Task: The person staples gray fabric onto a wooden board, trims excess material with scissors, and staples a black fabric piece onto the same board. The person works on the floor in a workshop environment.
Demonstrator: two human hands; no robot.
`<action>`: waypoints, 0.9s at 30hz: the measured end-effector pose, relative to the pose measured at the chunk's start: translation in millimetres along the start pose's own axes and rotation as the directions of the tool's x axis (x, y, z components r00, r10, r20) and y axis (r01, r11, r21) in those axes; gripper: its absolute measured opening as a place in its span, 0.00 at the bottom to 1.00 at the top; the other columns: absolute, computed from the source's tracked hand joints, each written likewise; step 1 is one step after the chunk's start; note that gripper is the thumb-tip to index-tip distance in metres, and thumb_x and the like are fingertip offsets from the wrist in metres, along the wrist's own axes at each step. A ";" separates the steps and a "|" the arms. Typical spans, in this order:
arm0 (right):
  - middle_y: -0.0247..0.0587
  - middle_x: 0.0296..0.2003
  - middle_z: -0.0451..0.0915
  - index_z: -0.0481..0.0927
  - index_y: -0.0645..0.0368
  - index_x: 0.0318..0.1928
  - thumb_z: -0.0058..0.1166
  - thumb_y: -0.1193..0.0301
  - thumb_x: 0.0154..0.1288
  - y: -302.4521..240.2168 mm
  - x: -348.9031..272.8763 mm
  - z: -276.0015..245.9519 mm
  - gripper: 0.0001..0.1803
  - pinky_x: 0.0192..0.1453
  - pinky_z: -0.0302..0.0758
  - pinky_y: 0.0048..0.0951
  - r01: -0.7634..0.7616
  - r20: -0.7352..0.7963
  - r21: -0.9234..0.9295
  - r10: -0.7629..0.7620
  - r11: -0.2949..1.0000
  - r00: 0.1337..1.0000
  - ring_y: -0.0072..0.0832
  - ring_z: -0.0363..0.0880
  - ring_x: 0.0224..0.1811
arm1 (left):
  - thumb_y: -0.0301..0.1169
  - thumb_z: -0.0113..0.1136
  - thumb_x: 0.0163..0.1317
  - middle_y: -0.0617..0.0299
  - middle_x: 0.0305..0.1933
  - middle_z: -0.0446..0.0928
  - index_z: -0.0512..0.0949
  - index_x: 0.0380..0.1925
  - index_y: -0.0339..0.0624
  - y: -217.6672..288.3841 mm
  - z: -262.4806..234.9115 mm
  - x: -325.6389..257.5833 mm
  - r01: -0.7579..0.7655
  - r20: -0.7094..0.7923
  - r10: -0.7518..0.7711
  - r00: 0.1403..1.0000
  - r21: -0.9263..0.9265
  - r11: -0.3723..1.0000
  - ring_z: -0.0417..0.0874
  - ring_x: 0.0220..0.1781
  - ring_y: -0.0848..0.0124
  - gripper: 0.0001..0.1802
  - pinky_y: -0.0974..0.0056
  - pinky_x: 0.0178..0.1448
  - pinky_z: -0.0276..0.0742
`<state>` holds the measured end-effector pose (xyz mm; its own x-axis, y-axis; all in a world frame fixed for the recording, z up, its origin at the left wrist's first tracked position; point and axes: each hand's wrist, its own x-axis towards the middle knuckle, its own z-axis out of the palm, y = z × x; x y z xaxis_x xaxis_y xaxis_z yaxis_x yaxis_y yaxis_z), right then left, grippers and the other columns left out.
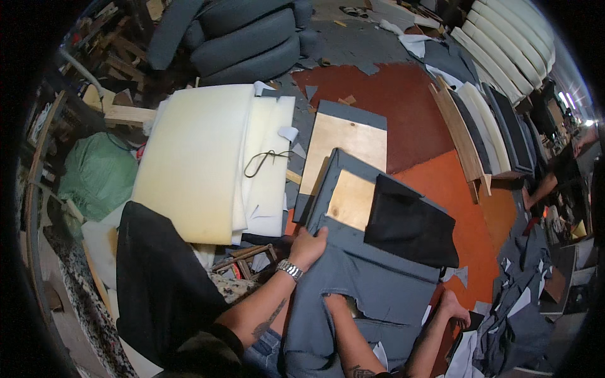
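Observation:
A grey fabric-covered panel (322,217) with a bare wooden board (350,200) in its frame lies tilted in front of me. My left hand (307,246), with a metal watch at the wrist, grips its left edge, thumb on top. Loose grey fabric (384,283) hangs from the panel toward my legs. Through an opening in that fabric goes my right forearm (354,340); the cloth hides the right hand and its fingers. A piece of black cloth (409,223) lies over the panel's right part. Behind it rests another wood panel with grey ends (343,142).
Stacked cream foam sheets (189,164) stand at left, a dark cord (261,162) on them. Black fabric (157,271) drapes nearer. Grey cushions (249,38) are piled at the back. Upholstered boards (482,126) lean at right, near grey scraps (520,296). My bare foot (452,309) is close by.

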<state>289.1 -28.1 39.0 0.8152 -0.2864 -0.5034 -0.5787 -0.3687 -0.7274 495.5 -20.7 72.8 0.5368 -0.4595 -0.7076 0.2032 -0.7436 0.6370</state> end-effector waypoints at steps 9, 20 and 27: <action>0.54 0.73 0.71 0.72 0.61 0.71 0.41 0.60 0.79 34.5 77.8 -124.4 0.28 0.81 0.61 0.41 0.031 -0.178 -0.403 -0.112 0.914 0.978 0.46 0.69 0.76 | 0.61 0.60 0.71 0.32 0.73 0.72 0.64 0.76 0.28 18.6 72.5 38.2 -0.072 0.361 0.143 0.922 -0.205 0.976 0.72 0.77 0.48 0.50 0.54 0.76 0.69; 0.53 0.74 0.69 0.70 0.60 0.72 0.39 0.60 0.80 68.1 85.6 -117.5 0.28 0.82 0.60 0.41 0.091 0.014 -0.372 -0.092 0.924 0.996 0.45 0.67 0.77 | 0.51 0.82 0.52 0.36 0.63 0.81 0.72 0.67 0.29 -27.7 84.5 20.1 -0.027 0.167 -0.064 0.984 0.493 0.870 0.82 0.65 0.43 0.51 0.47 0.66 0.79; 0.53 0.75 0.68 0.69 0.60 0.73 0.39 0.60 0.81 69.9 83.6 -119.5 0.28 0.82 0.59 0.41 0.125 0.106 -0.356 -0.093 0.926 0.990 0.44 0.67 0.77 | 0.49 0.83 0.53 0.36 0.66 0.78 0.68 0.69 0.29 -16.6 70.0 8.4 -0.053 0.168 -0.027 0.985 0.455 0.889 0.81 0.67 0.43 0.52 0.46 0.68 0.78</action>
<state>314.1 -183.5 1.8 0.8631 -0.1552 -0.4805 -0.4421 -0.6921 -0.5706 439.4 -46.3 34.9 0.3856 -0.5142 -0.7661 -0.2210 -0.8576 0.4644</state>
